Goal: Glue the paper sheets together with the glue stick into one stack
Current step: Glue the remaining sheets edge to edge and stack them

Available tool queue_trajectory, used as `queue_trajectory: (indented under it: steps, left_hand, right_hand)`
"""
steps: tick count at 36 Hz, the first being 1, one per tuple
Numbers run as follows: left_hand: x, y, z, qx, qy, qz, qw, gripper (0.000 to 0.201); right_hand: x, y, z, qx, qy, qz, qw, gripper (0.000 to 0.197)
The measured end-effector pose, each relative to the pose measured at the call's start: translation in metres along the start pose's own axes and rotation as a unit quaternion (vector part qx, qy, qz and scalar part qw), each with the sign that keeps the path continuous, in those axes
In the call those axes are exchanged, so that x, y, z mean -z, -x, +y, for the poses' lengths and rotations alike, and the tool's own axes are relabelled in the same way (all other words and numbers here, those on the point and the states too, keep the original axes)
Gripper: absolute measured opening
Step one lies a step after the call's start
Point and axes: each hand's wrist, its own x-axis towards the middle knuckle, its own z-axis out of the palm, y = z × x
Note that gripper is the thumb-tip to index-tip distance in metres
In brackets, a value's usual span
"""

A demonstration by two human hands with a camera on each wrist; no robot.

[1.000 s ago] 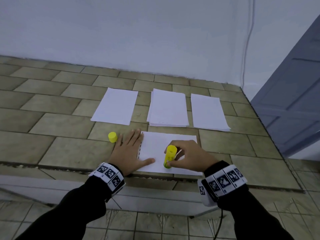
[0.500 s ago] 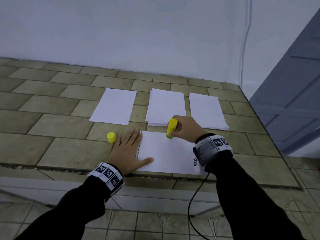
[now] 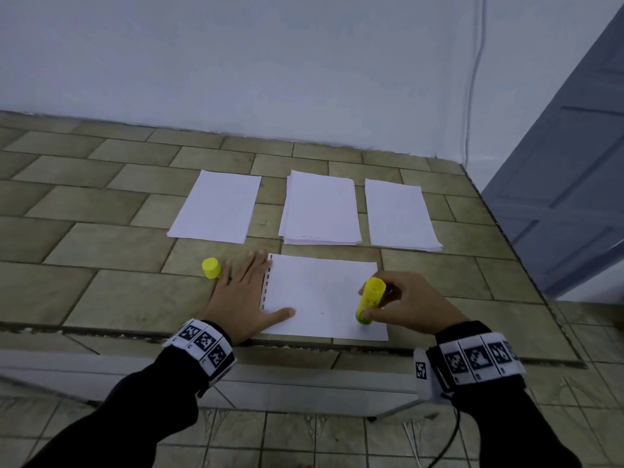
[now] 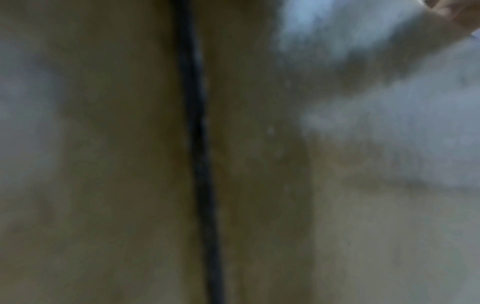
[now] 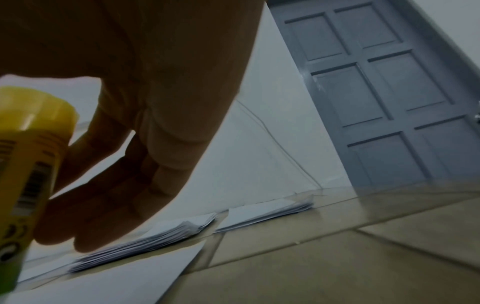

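Observation:
A white sheet [image 3: 317,295] lies near the front edge of the tiled counter. My left hand [image 3: 243,295] lies flat at its left edge, thumb on the paper. My right hand [image 3: 401,305] grips the yellow glue stick [image 3: 369,300] upright, its tip down on the sheet near the front right corner. The right wrist view shows the glue stick [image 5: 26,164] at the left beside my curled fingers. The yellow cap [image 3: 211,267] stands on the counter left of my left hand. Behind lie a single sheet [image 3: 216,206], a thicker stack [image 3: 320,209] and a third pile [image 3: 400,214].
The tiled counter [image 3: 101,292] ends in a front edge just below the sheet. A white wall rises behind, with a thin cable [image 3: 472,79] running down it. A grey panelled door [image 3: 567,170] stands at the right. The left wrist view is blurred, close to the tiles.
My right hand has drawn the glue stick from the sheet's far edge back toward the front right corner. The left hand and cap have stayed put.

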Motion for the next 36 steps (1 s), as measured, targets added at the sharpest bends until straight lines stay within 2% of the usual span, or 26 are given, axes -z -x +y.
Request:
queue_trajectory:
  steps: [9, 16, 24, 29, 32, 36]
  left_hand:
    - [0.001, 0.0, 0.001, -0.001, -0.014, -0.003, 1.0, 0.126]
    - [0.0, 0.0, -0.001, -0.008, -0.016, -0.006, 1.0, 0.124]
    - [0.002, 0.0, -0.001, -0.01, -0.019, -0.011, 1.0, 0.123]
    - [0.001, 0.0, -0.001, -0.009, -0.021, -0.012, 1.0, 0.123]
    - [0.001, 0.001, 0.0, -0.009, -0.022, -0.01, 1.0, 0.124]
    - [0.002, 0.001, 0.0, -0.008, -0.022, -0.008, 1.0, 0.125]
  right_hand:
    - [0.005, -0.003, -0.001, 0.01, 0.024, -0.023, 0.999, 0.023]
    - [0.022, -0.037, 0.011, 0.004, 0.066, 0.04, 0.997, 0.011]
    - [0.033, -0.071, 0.02, -0.04, 0.12, 0.094, 0.987, 0.013]
    - [0.038, -0.063, 0.02, -0.058, 0.152, 0.12, 0.979, 0.033]
    - [0.046, -0.053, 0.02, -0.091, 0.257, 0.101, 0.957, 0.034]
    - [0.047, -0.043, 0.021, -0.127, 0.444, 0.044, 0.886, 0.029]
